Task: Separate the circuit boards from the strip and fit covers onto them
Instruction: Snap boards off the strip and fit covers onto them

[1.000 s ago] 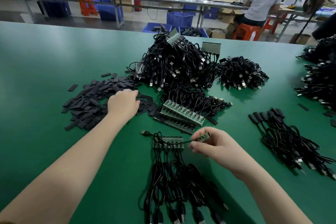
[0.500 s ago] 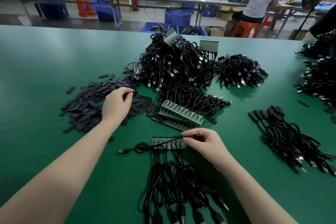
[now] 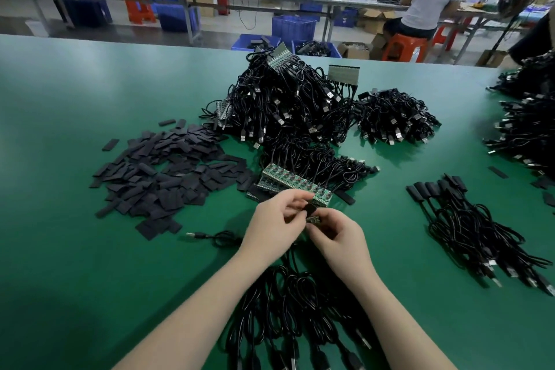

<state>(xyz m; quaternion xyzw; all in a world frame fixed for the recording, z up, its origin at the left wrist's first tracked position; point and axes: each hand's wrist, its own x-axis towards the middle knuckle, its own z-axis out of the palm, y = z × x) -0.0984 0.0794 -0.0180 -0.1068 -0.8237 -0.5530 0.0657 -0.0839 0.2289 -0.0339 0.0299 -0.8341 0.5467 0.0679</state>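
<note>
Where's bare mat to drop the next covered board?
Bare green mat lies left of the left hand, below the pile of black covers, and between the right hand and the covered cables. Crowded: the cable heap and board strip ahead.

Brightness: even, cool overhead light across the flat green table mat (image 3: 90, 219).
Source: brightest at the far windows (washed almost white).
Shadows: soft and short under the joined bare hands; the mat darkens toward the near left corner.
Glare: faint sheen on the heaped glossy black cables (image 3: 285, 105).
Blur: background worker and benches are soft.
Distortion: wide-angle bowing curves the table's far edge.
</note>
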